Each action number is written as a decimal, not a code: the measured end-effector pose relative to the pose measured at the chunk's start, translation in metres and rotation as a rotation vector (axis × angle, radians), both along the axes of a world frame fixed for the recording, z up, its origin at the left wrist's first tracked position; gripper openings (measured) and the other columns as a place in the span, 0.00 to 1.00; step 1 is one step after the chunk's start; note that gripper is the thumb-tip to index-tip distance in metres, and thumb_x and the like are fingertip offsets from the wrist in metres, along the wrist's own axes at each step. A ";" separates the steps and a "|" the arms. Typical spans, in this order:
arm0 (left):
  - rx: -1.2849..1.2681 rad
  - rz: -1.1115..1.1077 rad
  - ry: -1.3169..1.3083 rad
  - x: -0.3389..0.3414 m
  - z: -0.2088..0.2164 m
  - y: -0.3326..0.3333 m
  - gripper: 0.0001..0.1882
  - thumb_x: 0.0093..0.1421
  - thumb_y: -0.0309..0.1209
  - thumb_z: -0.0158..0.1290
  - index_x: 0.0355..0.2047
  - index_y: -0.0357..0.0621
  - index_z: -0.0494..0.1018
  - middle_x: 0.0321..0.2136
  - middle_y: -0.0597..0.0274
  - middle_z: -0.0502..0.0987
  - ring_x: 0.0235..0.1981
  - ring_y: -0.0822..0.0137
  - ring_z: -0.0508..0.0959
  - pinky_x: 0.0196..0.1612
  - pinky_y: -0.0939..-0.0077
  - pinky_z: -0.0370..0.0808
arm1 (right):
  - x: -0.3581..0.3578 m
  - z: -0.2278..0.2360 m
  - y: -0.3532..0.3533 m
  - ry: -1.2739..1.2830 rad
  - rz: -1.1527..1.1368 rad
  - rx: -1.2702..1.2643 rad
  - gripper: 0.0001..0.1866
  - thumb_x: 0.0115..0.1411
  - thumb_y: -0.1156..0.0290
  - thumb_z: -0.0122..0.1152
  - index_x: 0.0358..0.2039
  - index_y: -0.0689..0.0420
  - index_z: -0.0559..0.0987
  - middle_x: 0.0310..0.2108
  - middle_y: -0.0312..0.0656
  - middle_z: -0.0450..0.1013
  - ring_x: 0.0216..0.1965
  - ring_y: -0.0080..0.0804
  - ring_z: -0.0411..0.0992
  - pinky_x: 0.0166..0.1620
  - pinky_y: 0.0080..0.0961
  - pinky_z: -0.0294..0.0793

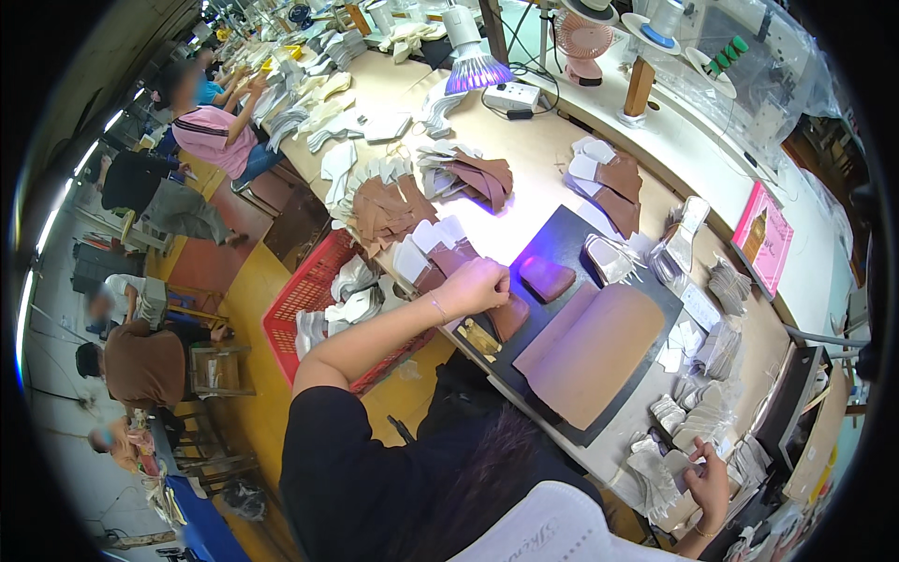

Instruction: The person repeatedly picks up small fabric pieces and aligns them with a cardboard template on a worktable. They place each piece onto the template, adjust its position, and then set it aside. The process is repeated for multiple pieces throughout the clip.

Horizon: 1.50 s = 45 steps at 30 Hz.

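My left hand (476,288) is closed, its fingers curled just above a brown leather piece (510,318) at the left edge of a black mat (585,245). What its fingertips hold, if anything, is hidden. Another brown leather piece (547,278) lies on the mat under purple light. Beside it rests a large tan sheet (599,351) with a curved surface. At the lower right, my right hand (710,485) pinches a pale grey cut piece (676,465) among stacks of similar pieces (648,480).
A lit lamp (473,61) hangs over the bench. Brown and white cut pieces (389,211) are piled beyond my left hand. A red basket (304,286) stands left of the bench. A pink fan (582,47) is at the back; several people sit or stand to the left.
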<state>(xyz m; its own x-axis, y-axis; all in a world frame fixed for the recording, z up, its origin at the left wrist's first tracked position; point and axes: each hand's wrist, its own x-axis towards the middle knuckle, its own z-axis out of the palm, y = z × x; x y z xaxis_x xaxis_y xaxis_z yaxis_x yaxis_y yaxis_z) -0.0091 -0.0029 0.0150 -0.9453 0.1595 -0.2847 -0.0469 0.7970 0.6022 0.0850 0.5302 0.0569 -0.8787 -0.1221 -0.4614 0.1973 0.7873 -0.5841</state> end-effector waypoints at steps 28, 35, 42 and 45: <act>0.834 -0.106 -0.602 0.009 0.058 0.103 0.10 0.60 0.31 0.57 0.32 0.36 0.71 0.21 0.61 0.77 0.19 0.71 0.80 0.19 0.85 0.73 | 0.007 0.028 -0.045 0.206 -0.234 -0.481 0.08 0.59 0.81 0.58 0.39 0.61 0.73 0.31 0.33 0.70 0.29 0.15 0.65 0.33 0.13 0.65; 0.858 0.014 -0.668 0.013 0.045 0.101 0.12 0.60 0.33 0.58 0.32 0.36 0.71 0.20 0.60 0.77 0.20 0.69 0.81 0.21 0.83 0.75 | -0.014 0.017 -0.086 0.312 -0.292 -0.676 0.10 0.58 0.81 0.60 0.41 0.63 0.77 0.31 0.33 0.74 0.29 0.14 0.67 0.31 0.11 0.64; 0.919 0.038 -0.686 0.018 0.043 0.095 0.10 0.60 0.30 0.57 0.36 0.35 0.73 0.25 0.57 0.79 0.25 0.68 0.82 0.25 0.83 0.78 | -0.030 0.012 -0.139 0.199 -0.405 -0.906 0.09 0.54 0.79 0.64 0.36 0.64 0.76 0.30 0.35 0.75 0.30 0.17 0.71 0.33 0.14 0.69; 0.945 0.054 -0.688 0.016 0.041 0.095 0.10 0.61 0.31 0.56 0.35 0.35 0.73 0.24 0.57 0.79 0.23 0.67 0.82 0.24 0.82 0.78 | -0.035 0.012 -0.153 0.159 -0.431 -0.845 0.08 0.53 0.78 0.66 0.32 0.63 0.75 0.28 0.36 0.75 0.29 0.18 0.71 0.33 0.14 0.70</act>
<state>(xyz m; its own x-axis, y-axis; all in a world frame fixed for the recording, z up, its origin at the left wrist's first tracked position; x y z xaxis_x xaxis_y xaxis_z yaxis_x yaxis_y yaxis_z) 0.0072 0.0920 0.0565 -0.6501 0.5459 -0.5286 -0.6140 0.0323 0.7886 0.0504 0.3775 0.0685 -0.9706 -0.0114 -0.2405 0.2407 -0.0273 -0.9702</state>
